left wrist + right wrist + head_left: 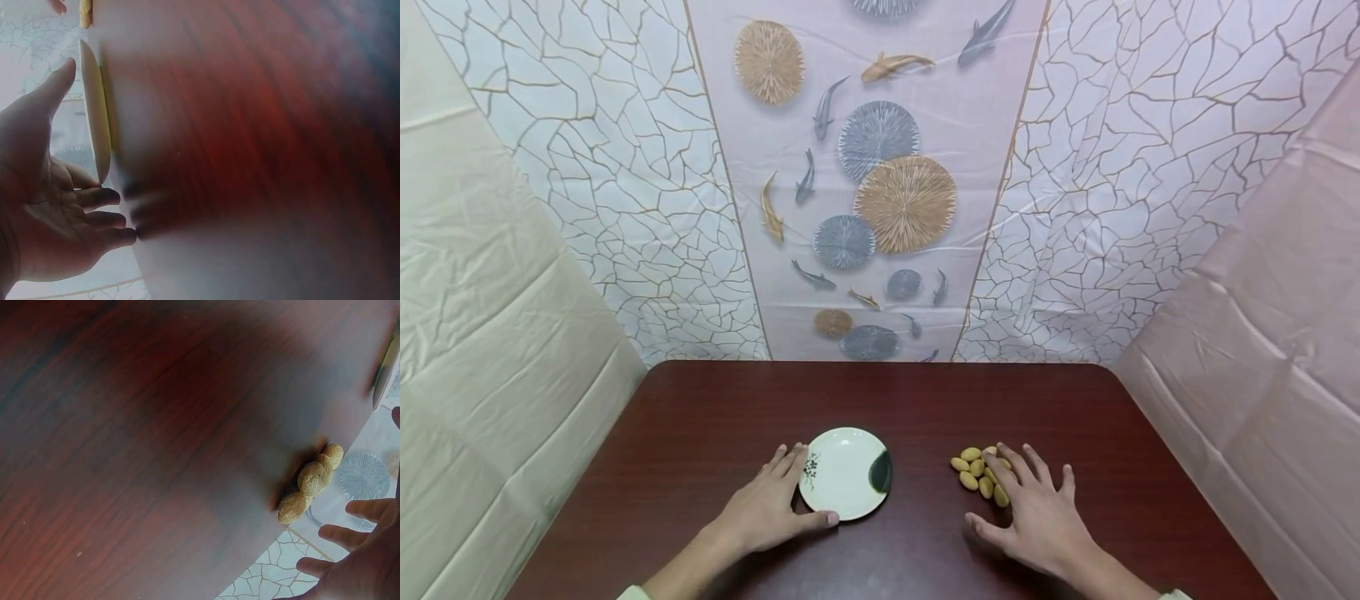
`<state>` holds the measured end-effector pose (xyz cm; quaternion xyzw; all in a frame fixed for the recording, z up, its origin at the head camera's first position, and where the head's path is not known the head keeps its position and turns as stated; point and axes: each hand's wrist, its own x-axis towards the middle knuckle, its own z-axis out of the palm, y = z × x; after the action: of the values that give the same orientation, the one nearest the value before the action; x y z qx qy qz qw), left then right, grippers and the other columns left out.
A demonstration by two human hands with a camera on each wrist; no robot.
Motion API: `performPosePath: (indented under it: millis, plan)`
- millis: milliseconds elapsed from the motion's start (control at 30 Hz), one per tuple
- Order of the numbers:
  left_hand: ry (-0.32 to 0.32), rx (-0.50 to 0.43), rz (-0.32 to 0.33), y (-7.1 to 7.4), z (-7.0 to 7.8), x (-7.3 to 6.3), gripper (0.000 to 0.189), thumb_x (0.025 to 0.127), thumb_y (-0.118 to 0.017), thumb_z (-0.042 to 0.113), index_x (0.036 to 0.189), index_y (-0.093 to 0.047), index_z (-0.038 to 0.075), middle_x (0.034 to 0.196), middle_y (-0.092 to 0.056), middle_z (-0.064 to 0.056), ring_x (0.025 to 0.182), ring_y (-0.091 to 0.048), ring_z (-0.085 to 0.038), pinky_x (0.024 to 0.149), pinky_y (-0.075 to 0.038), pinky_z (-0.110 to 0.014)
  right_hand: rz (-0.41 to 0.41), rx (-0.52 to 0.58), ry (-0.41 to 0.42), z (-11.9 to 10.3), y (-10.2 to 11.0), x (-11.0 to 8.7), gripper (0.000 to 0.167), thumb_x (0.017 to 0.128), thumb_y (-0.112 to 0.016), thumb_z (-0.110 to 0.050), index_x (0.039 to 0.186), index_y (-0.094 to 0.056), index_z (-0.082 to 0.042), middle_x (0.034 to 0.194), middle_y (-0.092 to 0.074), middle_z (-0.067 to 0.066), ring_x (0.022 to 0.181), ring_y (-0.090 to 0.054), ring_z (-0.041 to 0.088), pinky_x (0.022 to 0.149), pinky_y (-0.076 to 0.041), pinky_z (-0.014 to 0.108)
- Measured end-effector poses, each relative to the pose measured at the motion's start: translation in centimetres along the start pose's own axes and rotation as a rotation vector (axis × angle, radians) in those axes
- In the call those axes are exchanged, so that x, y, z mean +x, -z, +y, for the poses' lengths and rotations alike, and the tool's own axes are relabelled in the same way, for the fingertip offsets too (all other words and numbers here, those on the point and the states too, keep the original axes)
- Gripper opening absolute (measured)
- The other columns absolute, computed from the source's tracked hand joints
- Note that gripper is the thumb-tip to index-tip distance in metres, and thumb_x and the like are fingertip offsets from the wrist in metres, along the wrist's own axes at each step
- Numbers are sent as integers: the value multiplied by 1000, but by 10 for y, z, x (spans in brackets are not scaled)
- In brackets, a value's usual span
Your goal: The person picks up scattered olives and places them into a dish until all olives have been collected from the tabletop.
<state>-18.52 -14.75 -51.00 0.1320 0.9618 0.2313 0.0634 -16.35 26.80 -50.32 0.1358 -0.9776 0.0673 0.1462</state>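
Observation:
A small white plate with a dark green patch and a dark sprig pattern lies flat on the table. My left hand is at its left side, fingertips right at the rim and thumb by the near edge. From the left wrist, the plate shows edge-on between thumb and fingers. To the right lies a loose cluster of yellow-tan oval pieces, wrinkled like dried fruit or nuts. My right hand hovers over the cluster's right side with fingers spread, hiding part of it. The right wrist view shows the pieces just beyond the fingers.
The dark red-brown wooden table has rounded far corners. A patterned cloth backdrop with fish and round motifs hangs behind it. Pale cloth walls flank both sides.

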Motion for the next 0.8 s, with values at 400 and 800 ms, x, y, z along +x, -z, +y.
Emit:
performPosePath:
  millis: [400, 800]
  plan:
    - [-54, -55, 34, -3, 2, 3, 130, 79, -89, 71, 168, -36, -7, 174, -40, -31, 164, -38, -49, 127, -42, -66, 12, 20, 4, -4, 1, -1, 90, 83, -84, -70, 152, -66, -14, 157, -63, 11, 153, -50, 45, 107, -33, 95]
    - [-8, -80, 30, -2, 2, 7, 131, 76, -93, 69, 168, -38, -7, 173, -41, -31, 161, -43, -49, 122, -47, -68, 11, 19, 5, -4, 0, -1, 89, 83, -85, -70, 149, -68, -13, 155, -63, 13, 152, -51, 46, 109, -36, 91]
